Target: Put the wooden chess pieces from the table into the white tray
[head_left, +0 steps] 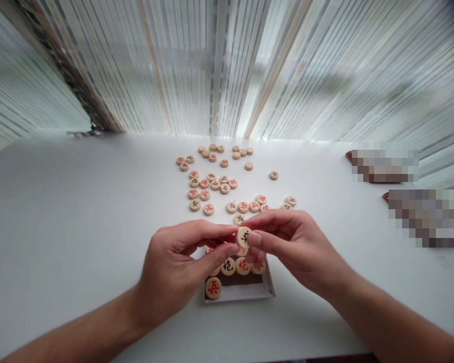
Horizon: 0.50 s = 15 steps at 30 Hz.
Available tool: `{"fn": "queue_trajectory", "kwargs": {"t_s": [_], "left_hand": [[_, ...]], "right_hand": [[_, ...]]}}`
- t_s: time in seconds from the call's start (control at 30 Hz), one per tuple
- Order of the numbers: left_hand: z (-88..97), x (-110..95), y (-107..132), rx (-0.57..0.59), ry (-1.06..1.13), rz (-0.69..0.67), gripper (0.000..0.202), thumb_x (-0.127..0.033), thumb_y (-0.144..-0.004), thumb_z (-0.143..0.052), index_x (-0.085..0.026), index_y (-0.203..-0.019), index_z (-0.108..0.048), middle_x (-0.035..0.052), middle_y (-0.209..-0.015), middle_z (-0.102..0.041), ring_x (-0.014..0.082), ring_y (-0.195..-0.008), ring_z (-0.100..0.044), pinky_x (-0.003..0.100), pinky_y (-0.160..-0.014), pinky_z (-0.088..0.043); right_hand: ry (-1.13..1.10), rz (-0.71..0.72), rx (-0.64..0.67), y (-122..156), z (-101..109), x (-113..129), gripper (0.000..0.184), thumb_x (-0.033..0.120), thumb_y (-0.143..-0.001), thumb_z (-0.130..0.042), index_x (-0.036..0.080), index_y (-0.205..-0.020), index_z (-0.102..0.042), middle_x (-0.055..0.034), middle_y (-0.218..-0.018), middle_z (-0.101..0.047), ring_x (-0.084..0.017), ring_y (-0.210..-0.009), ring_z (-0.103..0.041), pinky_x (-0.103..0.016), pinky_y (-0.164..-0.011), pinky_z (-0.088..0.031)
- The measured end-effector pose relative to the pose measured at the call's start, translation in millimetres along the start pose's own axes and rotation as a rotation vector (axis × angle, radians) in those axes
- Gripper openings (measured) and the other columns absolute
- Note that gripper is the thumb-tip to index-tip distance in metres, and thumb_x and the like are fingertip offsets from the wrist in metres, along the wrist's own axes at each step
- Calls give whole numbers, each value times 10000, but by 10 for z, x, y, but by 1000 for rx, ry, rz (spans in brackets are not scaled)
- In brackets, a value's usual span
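Between the fingertips of both hands is a round wooden Chinese chess piece (243, 237) with a black character, held up above a shallow box (245, 292). My left hand (189, 257) pinches its left side with thumb and fingers. From the right, my right hand (291, 247) grips it, the thumb lying over part of its face. Below, the box holds several pieces in rows, among them a black-marked piece (228, 266), a red-marked piece (243, 265) and a red piece (213, 288) in the near left corner. My hands hide the box's far part.
Several loose chess pieces (204, 183) with red or black characters lie scattered on the white table (98, 227) beyond my hands. Two pixelated brown objects (386, 176) rest at the right. Striped curtains (189, 65) hang along the table's far edge.
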<state>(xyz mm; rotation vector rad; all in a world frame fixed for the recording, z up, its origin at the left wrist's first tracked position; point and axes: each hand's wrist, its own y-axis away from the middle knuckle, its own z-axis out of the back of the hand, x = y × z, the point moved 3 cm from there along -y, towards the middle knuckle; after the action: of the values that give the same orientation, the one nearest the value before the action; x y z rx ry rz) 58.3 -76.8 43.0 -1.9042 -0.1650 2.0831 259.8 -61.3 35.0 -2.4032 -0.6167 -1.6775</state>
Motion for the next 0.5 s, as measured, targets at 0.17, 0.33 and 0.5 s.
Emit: {"fn": "queue_trajectory", "kwargs": {"t_s": [0.17,0.33,0.5], "left_hand": [[-13,8,-17,-21,55,73,217,-85,-829,-901,-218,-999,-908,16,-895,-884,141,-770,-831,152,-741,-674],[-58,48,-1,72,211,238,272,-148,-828,-932,-226,-1088,-904,36,-894,-882,183,-811,-851,198,-770,-699],[-80,25,-51,95,371,316,240,-189,-830,-951,-258,-1056,-911,34,-916,-888,174,-848,-855,177,-787,-690]], "right_hand": [[-43,-83,10,-13,5,-45,280,278,-855,-963,187,-1111,-891,-72,-783,-849,-149,-643,-807,-193,-618,-675],[7,-55,-33,7,-14,-43,323,269,-797,-1001,167,-1084,-895,-81,-718,-834,-174,-613,-801,-222,-595,-682],[-17,-2,-2,16,-17,-40,266,343,-898,-925,182,-1106,-895,-80,-763,-841,-180,-629,-810,-240,-599,-694]]}}
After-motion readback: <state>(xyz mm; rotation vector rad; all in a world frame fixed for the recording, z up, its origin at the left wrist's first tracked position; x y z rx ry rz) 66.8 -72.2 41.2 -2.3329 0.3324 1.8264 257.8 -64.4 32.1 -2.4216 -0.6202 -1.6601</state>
